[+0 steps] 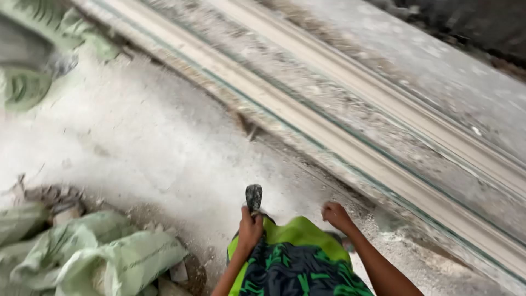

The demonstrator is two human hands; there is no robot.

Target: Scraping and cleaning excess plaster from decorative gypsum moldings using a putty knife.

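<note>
both hands grip the top of a green-and-black sack (298, 257), left hand (250, 229) also closed around what looks like a dark trowel (253, 196), right hand (335, 215) bunching its soft, probably heavy cloth.

Soft daylight — motion-blurred edges

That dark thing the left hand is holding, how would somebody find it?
Start at the long pale rails crossing the dusty floor, then drop to the person's green patterned clothing. Above it the left hand grips a small dark blunt-ended tool, the only dark upright object there.
</note>
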